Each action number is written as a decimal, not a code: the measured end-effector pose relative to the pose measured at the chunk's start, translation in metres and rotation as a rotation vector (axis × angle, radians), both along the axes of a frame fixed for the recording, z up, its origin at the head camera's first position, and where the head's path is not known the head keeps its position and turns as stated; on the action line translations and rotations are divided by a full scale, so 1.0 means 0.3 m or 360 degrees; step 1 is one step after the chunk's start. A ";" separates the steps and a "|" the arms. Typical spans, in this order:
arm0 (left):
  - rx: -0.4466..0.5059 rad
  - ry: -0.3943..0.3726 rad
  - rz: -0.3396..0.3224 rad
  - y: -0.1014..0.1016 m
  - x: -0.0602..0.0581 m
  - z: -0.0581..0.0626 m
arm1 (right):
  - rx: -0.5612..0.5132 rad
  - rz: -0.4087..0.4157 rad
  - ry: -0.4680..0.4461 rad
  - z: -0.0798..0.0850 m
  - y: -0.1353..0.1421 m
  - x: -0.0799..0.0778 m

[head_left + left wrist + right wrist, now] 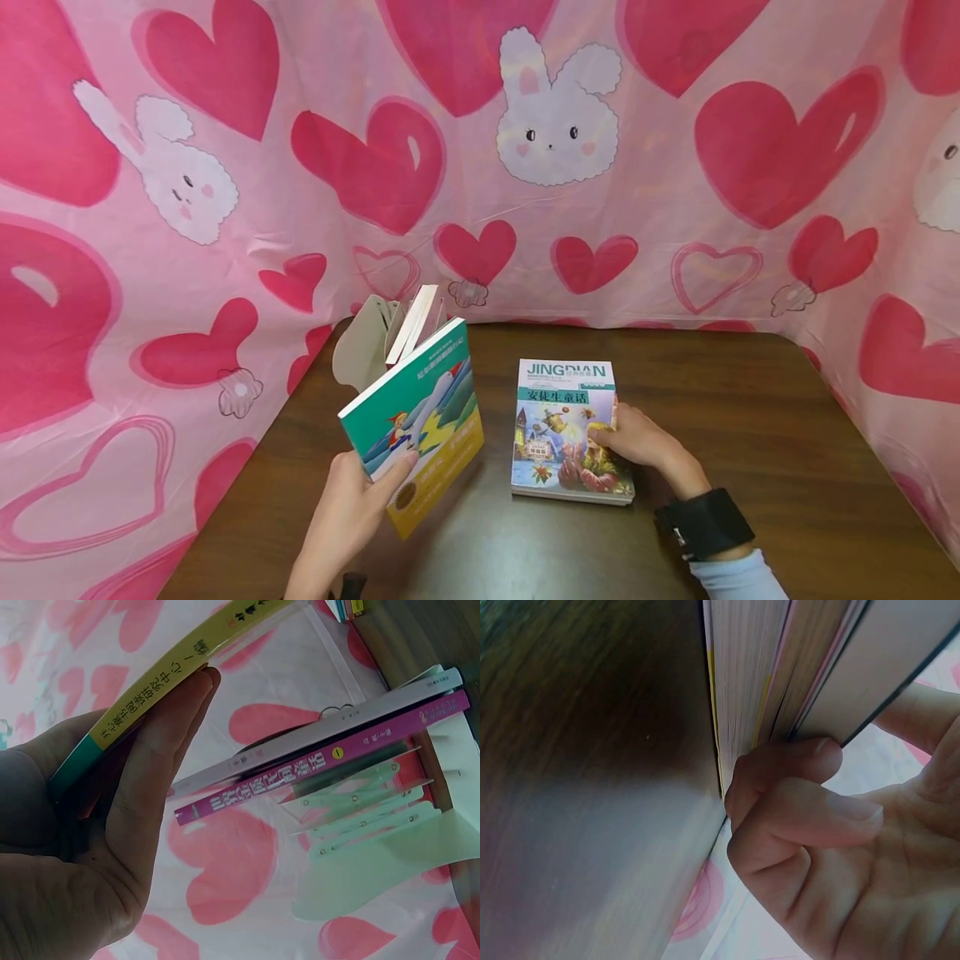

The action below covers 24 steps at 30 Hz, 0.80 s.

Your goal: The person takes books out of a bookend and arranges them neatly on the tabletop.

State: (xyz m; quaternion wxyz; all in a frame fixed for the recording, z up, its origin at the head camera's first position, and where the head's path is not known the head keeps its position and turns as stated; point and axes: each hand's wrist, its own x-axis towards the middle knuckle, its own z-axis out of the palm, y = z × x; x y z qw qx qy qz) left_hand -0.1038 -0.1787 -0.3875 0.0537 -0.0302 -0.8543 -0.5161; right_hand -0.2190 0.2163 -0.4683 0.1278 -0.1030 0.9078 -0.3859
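In the head view my left hand [348, 504] grips a green and yellow picture-covered book [446, 417], thumb on its cover, holding it tilted above the table. Its yellow and green spine [161, 679] shows in the left wrist view. At the right, a book titled JINGDIAN [551, 450] tops a small stack lying flat on the table. My right hand [645, 442] grips its right side, thumb over the cover. In the right wrist view, curled fingers [802, 814] press against the edges of the stacked books [739, 682].
Behind the left-hand book stands a pale bookend rack [360, 346] with dividers. Two books lean in it, one with a purple spine [322, 757], one with a whitish spine [300, 739]. Pink heart-patterned cloth [555, 217] surrounds the brown wooden table [787, 467].
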 end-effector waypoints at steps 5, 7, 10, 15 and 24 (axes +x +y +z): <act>0.0002 0.0012 -0.0036 0.007 -0.015 0.001 | -0.0010 0.0052 0.0056 0.001 0.006 0.001; -0.0007 0.0014 -0.0044 0.008 -0.019 0.001 | -0.0008 0.0091 0.0096 0.003 0.008 0.002; -0.0019 0.0005 -0.0040 0.008 -0.026 0.001 | -0.0002 0.0094 0.0105 0.010 0.008 0.006; -0.0008 -0.0016 -0.0050 0.012 -0.039 -0.003 | 0.0064 0.0019 0.0032 0.024 0.001 0.013; 0.0001 0.0036 -0.0107 0.023 -0.067 -0.016 | 0.0286 -0.0281 -0.0022 0.043 -0.002 0.017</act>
